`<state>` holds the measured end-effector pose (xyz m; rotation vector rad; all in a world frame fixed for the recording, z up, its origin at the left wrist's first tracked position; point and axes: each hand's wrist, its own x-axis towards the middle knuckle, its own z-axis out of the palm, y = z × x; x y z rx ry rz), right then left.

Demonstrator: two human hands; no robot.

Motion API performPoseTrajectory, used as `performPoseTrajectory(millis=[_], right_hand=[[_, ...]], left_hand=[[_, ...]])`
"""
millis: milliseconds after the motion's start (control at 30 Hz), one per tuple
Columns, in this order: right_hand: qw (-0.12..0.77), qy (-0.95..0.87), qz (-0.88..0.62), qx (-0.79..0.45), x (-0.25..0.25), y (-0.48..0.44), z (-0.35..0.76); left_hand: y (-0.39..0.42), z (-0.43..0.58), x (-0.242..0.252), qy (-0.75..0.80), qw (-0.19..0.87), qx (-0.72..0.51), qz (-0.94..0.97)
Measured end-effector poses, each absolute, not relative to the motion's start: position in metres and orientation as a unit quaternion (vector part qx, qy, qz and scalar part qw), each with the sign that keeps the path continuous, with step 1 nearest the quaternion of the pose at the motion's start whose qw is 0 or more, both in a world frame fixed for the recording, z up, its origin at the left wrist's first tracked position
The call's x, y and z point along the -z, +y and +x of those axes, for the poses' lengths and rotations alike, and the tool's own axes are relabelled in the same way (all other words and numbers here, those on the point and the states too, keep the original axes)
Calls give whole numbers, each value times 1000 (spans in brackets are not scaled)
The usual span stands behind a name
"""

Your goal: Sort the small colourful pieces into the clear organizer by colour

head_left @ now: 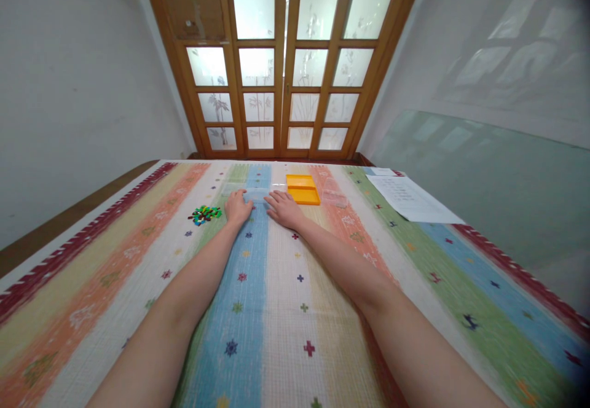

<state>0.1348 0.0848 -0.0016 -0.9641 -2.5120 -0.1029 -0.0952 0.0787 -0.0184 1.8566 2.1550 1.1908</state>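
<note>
Both my arms reach far forward over a striped cloth (276, 285). My left hand (238, 206) and my right hand (283, 206) lie flat with fingers stretched, fingertips on the near edge of a clear plastic tray (255, 191). A small heap of colourful little pieces (205, 214) lies just left of my left hand. An orange tray (302, 188) sits right beyond my right hand. Neither hand holds anything.
A second clear plastic container (334, 196) stands right of the orange tray. A printed sheet of paper (410, 198) lies at the far right. Wooden glass-paned doors (281, 64) rise behind the table. A glass panel (483, 180) leans along the right wall.
</note>
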Motion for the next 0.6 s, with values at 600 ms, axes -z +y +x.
performPoseTrajectory(millis=[600], right_hand=[[257, -909, -327, 6, -4, 79, 133]], left_hand=[[72, -69, -2, 513, 124, -546, 650]])
